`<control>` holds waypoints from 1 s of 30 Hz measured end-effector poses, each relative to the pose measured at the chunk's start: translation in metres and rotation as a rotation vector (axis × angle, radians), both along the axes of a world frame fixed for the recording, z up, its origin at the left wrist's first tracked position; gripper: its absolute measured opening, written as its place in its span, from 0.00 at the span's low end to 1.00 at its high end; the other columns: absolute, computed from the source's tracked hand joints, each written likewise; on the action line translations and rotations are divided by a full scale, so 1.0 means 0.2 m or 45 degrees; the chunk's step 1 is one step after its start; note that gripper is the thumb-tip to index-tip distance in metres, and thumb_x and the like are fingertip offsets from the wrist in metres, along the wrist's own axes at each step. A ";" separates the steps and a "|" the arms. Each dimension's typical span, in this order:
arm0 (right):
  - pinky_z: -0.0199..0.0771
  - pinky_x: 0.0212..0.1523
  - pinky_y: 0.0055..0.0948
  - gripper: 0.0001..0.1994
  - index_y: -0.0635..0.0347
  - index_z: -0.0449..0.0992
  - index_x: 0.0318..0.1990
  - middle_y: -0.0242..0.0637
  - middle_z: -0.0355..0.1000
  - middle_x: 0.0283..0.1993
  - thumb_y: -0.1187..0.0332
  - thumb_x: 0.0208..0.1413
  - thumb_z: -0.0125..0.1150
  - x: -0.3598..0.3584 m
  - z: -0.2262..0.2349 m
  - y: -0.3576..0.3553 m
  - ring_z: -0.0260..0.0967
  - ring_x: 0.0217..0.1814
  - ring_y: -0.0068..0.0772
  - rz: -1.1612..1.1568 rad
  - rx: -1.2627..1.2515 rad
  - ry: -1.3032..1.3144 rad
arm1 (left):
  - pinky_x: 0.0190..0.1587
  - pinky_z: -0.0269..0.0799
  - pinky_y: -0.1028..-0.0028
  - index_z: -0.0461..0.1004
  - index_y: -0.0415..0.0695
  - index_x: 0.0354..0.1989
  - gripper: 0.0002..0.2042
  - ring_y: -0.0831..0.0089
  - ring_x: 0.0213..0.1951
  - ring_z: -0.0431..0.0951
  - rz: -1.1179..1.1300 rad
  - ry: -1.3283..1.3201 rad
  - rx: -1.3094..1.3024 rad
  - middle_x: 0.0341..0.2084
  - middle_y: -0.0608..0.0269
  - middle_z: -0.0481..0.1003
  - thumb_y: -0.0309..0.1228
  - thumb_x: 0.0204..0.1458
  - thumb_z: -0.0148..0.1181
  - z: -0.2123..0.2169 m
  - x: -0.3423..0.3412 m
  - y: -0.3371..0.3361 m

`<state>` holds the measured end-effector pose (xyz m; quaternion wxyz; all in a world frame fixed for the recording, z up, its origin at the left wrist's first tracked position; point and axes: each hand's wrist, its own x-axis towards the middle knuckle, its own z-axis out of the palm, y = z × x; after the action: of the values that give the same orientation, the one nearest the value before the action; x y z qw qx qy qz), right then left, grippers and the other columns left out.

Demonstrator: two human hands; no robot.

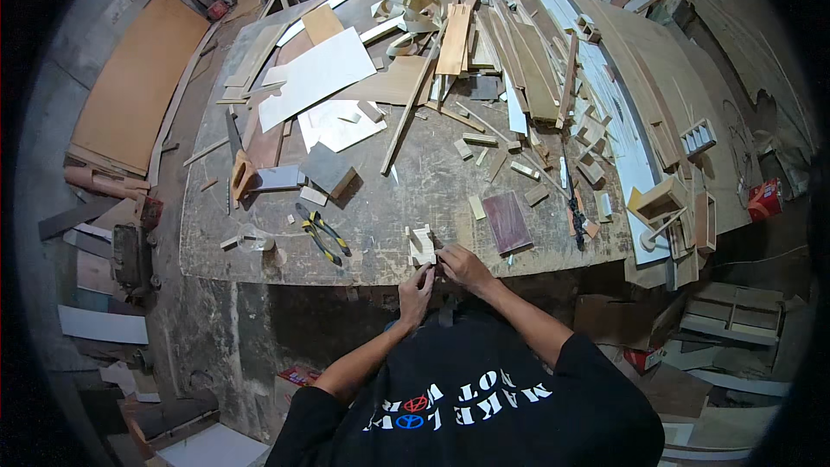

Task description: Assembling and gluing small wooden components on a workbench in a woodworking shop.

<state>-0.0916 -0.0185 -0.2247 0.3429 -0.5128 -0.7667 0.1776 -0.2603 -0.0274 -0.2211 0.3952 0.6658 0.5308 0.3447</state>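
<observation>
A small pale wooden assembly [421,245] with short upright parts lies at the near edge of the worktable. My right hand [465,270] is closed, its fingertips against the assembly's right near corner. Just below that corner, my left hand [416,296] is closed in a pinch; whatever sits between its fingertips is too small to make out. The fingertips of both hands nearly meet. Pliers with yellow and black handles [323,235] lie left of the assembly. To its right is a dark reddish-brown rectangular board [507,222], with a small light wood block [477,207] beside it.
The worn worktable [380,207] holds a wooden-handled handsaw [243,175], a grey block [328,169], white sheets [318,78] and a pile of wood strips [519,60]. Small wooden box frames [661,199] stand at the right. A large brown panel [138,86] leans at the left.
</observation>
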 end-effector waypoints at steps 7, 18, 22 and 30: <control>0.71 0.40 0.37 0.14 0.68 0.70 0.41 0.46 0.67 0.35 0.76 0.44 0.57 -0.02 0.01 -0.01 0.67 0.40 0.47 -0.032 -0.021 0.015 | 0.31 0.72 0.70 0.75 0.38 0.43 0.11 0.65 0.30 0.79 0.021 -0.053 -0.034 0.29 0.47 0.77 0.31 0.54 0.57 -0.02 0.00 0.01; 0.71 0.40 0.37 0.15 0.68 0.71 0.43 0.46 0.70 0.34 0.78 0.43 0.57 -0.02 0.00 -0.01 0.69 0.39 0.47 -0.036 0.003 -0.030 | 0.32 0.71 0.71 0.76 0.37 0.41 0.10 0.64 0.29 0.79 0.003 -0.017 0.021 0.28 0.48 0.77 0.29 0.53 0.57 0.01 0.00 0.02; 0.71 0.38 0.38 0.15 0.68 0.71 0.41 0.47 0.70 0.33 0.78 0.42 0.57 -0.02 -0.02 -0.01 0.69 0.38 0.47 -0.043 0.050 0.002 | 0.30 0.70 0.72 0.76 0.38 0.41 0.10 0.66 0.26 0.78 0.017 0.018 -0.001 0.25 0.49 0.76 0.29 0.53 0.57 0.02 0.01 0.02; 0.71 0.35 0.37 0.13 0.67 0.71 0.40 0.46 0.69 0.32 0.78 0.43 0.58 -0.02 -0.02 0.00 0.69 0.36 0.46 -0.020 0.085 -0.004 | 0.27 0.69 0.72 0.77 0.38 0.40 0.10 0.70 0.23 0.76 0.058 -0.050 0.087 0.22 0.50 0.75 0.30 0.53 0.58 -0.02 0.01 0.02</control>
<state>-0.0953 -0.0193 -0.2289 0.3601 -0.5072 -0.7688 0.1485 -0.2579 -0.0228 -0.2251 0.3746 0.6597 0.5260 0.3845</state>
